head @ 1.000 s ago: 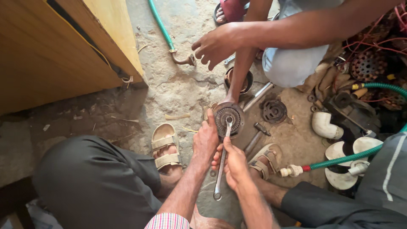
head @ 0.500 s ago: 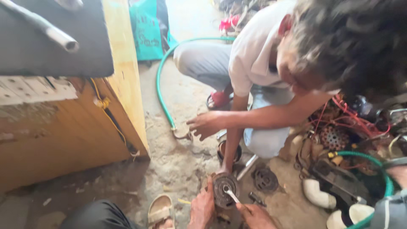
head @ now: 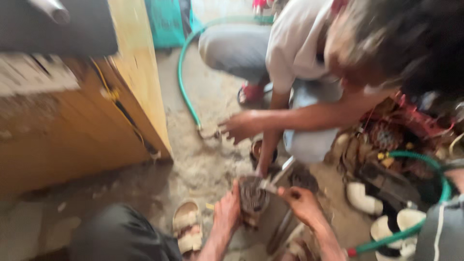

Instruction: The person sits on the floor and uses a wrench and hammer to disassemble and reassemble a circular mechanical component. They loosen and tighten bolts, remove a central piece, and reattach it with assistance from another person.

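Tilted up and away from the floor now, so the work sits low in the frame and blurred, where a second ago it sat near the middle. Far left: yellow wooden cabinet (head: pixel 130 96) filling the upper left, dark trouser leg (head: pixel 121 234) and pale sandal (head: pixel 187 226) at the bottom. Left of bottom middle: left hand (head: pixel 228 210) pressed against the side of the round metal motor part (head: pixel 253 197), fingers wrapped on it, same grip as before. Just right: right hand (head: pixel 300 202) closed around a thin metal tool (head: pixel 268 186) whose tip touches the top of the round part; a second ago both hands sat lower along a long shiny handle. Above, near the middle: another person's hand (head: pixel 241 126) hovering with fingers spread over the dusty ground, close to the end of the green hose (head: pixel 186 92). Right side: crouching person in a pale shirt, red wire tangle (head: pixel 401 121), white pipe bends (head: pixel 362 198). Means holding and poking goes on, only the look has lifted.
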